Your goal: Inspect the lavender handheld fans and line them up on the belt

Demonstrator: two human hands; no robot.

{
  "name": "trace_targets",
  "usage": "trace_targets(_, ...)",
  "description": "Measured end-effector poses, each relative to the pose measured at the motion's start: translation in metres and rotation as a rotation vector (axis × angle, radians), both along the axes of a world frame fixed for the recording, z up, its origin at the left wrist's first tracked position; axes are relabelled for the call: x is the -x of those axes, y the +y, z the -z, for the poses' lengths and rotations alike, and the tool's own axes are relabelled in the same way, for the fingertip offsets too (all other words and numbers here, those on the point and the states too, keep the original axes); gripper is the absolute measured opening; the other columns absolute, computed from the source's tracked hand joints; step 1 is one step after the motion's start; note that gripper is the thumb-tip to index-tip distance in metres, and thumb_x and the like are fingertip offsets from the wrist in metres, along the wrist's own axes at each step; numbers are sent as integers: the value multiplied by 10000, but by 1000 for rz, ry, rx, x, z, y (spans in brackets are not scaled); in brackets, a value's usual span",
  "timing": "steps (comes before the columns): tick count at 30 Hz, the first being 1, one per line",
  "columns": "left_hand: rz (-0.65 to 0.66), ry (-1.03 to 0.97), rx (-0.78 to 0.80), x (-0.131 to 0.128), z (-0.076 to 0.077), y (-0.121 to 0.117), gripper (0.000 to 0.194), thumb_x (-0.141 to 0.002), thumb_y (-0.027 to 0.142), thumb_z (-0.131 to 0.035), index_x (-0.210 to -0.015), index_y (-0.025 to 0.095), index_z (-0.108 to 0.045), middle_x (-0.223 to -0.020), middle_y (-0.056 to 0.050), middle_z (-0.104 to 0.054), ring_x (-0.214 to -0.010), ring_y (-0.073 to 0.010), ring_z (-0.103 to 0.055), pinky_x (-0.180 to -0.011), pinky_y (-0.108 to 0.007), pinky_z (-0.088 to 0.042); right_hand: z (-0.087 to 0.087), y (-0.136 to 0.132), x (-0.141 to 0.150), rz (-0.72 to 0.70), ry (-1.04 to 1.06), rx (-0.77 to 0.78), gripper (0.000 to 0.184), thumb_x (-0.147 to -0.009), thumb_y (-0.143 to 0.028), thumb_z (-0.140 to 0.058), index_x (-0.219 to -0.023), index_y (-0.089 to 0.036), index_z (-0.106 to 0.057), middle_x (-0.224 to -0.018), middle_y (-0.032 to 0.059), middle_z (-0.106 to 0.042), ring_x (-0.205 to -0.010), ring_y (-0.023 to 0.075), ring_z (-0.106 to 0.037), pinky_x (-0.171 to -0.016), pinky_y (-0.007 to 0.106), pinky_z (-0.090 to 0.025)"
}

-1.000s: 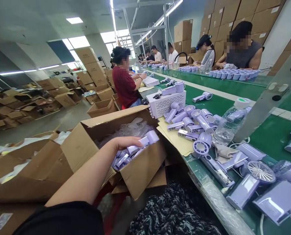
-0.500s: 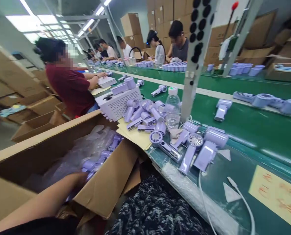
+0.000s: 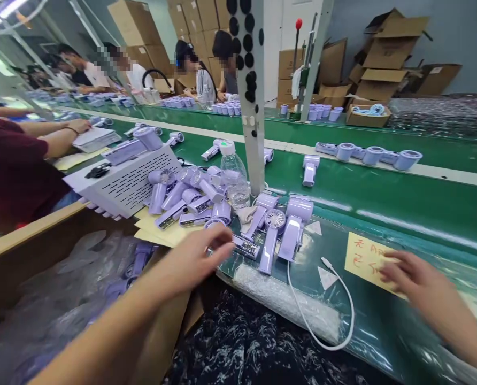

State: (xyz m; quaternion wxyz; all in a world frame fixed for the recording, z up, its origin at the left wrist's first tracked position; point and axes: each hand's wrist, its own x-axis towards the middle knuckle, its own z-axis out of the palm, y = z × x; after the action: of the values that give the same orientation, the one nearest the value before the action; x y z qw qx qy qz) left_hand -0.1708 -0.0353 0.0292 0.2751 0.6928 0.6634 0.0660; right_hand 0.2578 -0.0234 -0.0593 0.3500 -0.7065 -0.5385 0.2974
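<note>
My left hand is over the table's near edge, thumb and fingers apart, with nothing seen in it. Just beyond its fingertips lies a purple handheld fan with its handle innards exposed; the hand partly hides the fan's head. To the right of that are a fan with a silver-bladed face and a larger purple fan beside a white cable. My right hand, somewhat blurred, hovers at a yellow note with red handwriting, its fingers loosely spread and holding nothing visible.
A heap of purple fans lies by a slotted white metal box and a plastic bottle. Left of me stands an open carton with plastic bags and fans. A metal post rises beside the green conveyor. Co-workers sit around.
My left hand has come out of the carton and is now over the table beside the fans. My right hand has entered on the right. The view has turned right.
</note>
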Motion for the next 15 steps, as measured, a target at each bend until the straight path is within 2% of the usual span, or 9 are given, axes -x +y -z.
trace_targets(2,173,130,-109,-58,13,13,420,-979,471,-532,-1322,239,-604,-1310,-112,-669,-1243,-335,-565,-1061,-454,-420,-13,12,55,-175,-40,-73,435,-799,-585,-592,-1059,-253,-698,-967,150,-764,-847,332,-739,-704,492,-582)
trace_targets(4,239,240,-128,-98,29,20,509,-974,492,-548,-1398,212,-567,-1319,-190,-638,-1273,-410,-539,-1076,-562,-386,-20,20,106,-361,-93,-129,530,-890,-518,-534,-1326,-227,-609,-1059,129,-735,-904,306,-720,-768,473,-582)
trace_targets(5,254,260,-132,-110,37,23,529,-985,498,-523,-1423,204,-551,-1319,-210,-627,-1275,-425,-537,-1072,-585,-382,-20,21,126,-427,-132,-150,578,-917,-488,-526,-1428,-219,-544,-1117,133,-713,-954,307,-711,-825,482,-579)
trace_targets(7,255,240,-135,-119,47,28,541,-1009,509,-447,-1436,192,-543,-1301,-223,-624,-1255,-424,-555,-1058,-587,-399,-13,20,150,-467,-190,-178,610,-978,-440,-481,-1540,-207,-436,-1204,151,-668,-1045,315,-692,-904,497,-567)
trace_targets(9,246,213,-134,-119,51,34,552,-1013,521,-396,-1407,175,-568,-1278,-228,-627,-1239,-419,-565,-1054,-580,-412,1,15,154,-463,-184,-221,554,-1028,-420,-418,-1539,-205,-431,-1283,162,-637,-1158,316,-660,-980,493,-545)
trace_targets(11,215,185,-127,-118,51,38,596,-973,580,-438,-1338,144,-616,-1248,-247,-629,-1224,-437,-564,-1059,-589,-412,15,10,146,-463,-114,-273,491,-1053,-434,-384,-1483,-216,-476,-1321,147,-636,-1212,296,-642,-1026,465,-532)
trace_targets(13,178,150,-117,-121,50,39,661,-904,652,-515,-1294,134,-643,-1230,-259,-629,-1216,-447,-562,-1077,-586,-409,27,9,133,-447,-13,-289,465,-1054,-479,-394,-1431,-229,-502,-1226,117,-690,-1123,276,-686,-960,430,-569)
trace_targets(15,147,112,-104,-122,50,39,712,-836,703,-576,-1298,165,-641,-1231,-242,-626,-1209,-425,-570,-1074,-543,-439,31,12,121,-379,88,-301,437,-1043,-531,-426,-1339,-234,-552,-964,64,-731,-866,248,-728,-760,373,-608)
